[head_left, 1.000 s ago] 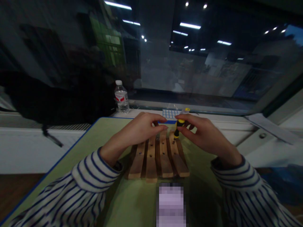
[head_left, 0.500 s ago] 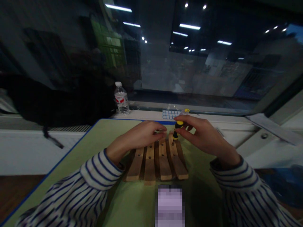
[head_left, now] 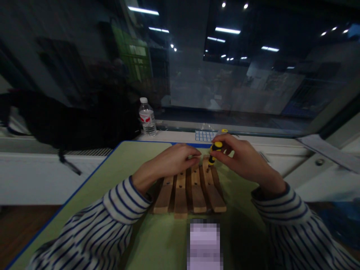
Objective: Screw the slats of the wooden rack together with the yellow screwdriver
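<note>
Between the thumb and fingers of my right hand (head_left: 240, 159) is a short black-and-yellow screwdriver (head_left: 216, 150), tilted. Its tip meets the rightmost of several wooden slats (head_left: 197, 197) that lie side by side on the table, dark screw holes or screws dotting them. My left hand (head_left: 171, 161) curls over the far part of the slats, thumb and forefinger closed around their far end near the middle. The hand itself covers what lies under its other fingers.
The green table (head_left: 118, 180) has a blue edge. A phone (head_left: 204, 243) with a blurred screen lies at the near side. On the window sill stand a water bottle (head_left: 147, 118) and a blue-gridded sheet (head_left: 205, 135). A dark bag (head_left: 92, 120) sits at the left, papers (head_left: 329, 152) at the right.
The whole view has shifted slightly. The screwdriver handle leans a little more to the right in my right hand; its tip stays on the same slat. My left hand keeps its place.
</note>
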{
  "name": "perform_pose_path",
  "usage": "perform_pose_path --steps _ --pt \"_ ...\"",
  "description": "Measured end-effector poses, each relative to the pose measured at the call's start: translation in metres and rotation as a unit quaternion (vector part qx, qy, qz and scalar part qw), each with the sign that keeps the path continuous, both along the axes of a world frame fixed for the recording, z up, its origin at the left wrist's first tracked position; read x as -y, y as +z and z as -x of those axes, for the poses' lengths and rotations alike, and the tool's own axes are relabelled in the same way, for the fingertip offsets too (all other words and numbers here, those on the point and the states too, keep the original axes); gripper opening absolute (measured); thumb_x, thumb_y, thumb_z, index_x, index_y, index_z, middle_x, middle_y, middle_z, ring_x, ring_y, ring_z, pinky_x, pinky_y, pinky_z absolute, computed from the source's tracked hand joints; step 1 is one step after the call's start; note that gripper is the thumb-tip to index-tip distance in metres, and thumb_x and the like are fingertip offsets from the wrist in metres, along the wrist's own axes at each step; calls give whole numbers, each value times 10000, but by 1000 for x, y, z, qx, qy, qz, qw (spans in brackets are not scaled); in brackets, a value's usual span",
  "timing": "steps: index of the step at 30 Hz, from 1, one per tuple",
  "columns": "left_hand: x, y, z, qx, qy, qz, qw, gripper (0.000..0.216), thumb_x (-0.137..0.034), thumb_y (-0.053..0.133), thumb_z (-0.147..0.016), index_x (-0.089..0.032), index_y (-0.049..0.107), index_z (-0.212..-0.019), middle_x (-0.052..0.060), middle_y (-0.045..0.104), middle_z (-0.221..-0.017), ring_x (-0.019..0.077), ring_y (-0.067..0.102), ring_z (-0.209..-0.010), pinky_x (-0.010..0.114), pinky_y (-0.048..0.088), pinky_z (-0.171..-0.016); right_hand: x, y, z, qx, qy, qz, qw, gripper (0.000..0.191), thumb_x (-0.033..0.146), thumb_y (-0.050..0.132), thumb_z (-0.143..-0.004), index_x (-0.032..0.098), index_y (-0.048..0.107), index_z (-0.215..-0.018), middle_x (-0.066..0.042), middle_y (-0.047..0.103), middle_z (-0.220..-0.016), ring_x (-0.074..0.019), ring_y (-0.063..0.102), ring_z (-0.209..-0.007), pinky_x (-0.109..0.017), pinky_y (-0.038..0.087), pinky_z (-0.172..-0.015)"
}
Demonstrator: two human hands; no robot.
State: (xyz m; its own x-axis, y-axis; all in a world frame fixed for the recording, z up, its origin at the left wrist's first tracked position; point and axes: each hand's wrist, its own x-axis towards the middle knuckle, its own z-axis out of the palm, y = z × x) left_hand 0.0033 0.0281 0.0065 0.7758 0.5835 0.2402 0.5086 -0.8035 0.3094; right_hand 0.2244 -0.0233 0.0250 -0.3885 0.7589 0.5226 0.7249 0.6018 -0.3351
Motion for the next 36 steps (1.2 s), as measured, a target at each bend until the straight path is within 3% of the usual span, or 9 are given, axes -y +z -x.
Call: perform_pose_path --steps 9,13,18,27,33,36 --pt "4 1 -5 5 -31 -6 999 226 -235 480 -939 -186 669 -1051 57 687 -949 187 631 -905 279 451 -799 -1 0 1 4 -5 4 1000 274 321 623 -860 197 557 -1095 -17 666 -899 -148 624 -723 -275 476 -641" --pt "2 -4 -7 18 -37 -16 999 223 -240 475 -946 -187 661 -1056 62 679 -1016 192 625 -946 301 449 -836 -2 -2 1 3 -7 -6 1000 348 333 608 -872 204 539 -1188 -40 677 -993 -156 633 -754 -281 486 -651" --pt "0 -10 -10 14 -25 -22 999 223 -257 479 -942 -184 650 -1065 71 676 -1061 203 628 -976 318 459 -865 -1 -2 1 3 4 -4 1000 315 359 608 -871 208 579 -1147 -41 687 -997 -147 639 -759 -271 500 -669" --pt "-2 -18 -12 -39 2 -42 998 310 -262 485 -924 -210 574 -1216 86 663 -1138 241 618 -1050 363 467 -892 2 2 -4 16 34 31 999 440 178 565 -847 223 496 -1280 -38 679 -1000 -137 644 -763 -276 517 -696" --pt "5 0 -9 -38 19 -84 996 220 -260 518 -908 -178 645 -1068 75 672 -1037 229 614 -989 345 451 -867 2 3 -3 26 46 31 998 426 196 546 -864 223 488 -1285 -51 679 -1011 -146 647 -754 -287 520 -682" --pt "16 14 -4 -37 11 -40 998 188 -292 538 -904 -191 695 -923 43 674 -907 189 619 -870 297 449 -786 2 2 -4 17 44 32 998 430 184 553 -857 223 497 -1281 -37 686 -968 -139 640 -731 -273 515 -671"
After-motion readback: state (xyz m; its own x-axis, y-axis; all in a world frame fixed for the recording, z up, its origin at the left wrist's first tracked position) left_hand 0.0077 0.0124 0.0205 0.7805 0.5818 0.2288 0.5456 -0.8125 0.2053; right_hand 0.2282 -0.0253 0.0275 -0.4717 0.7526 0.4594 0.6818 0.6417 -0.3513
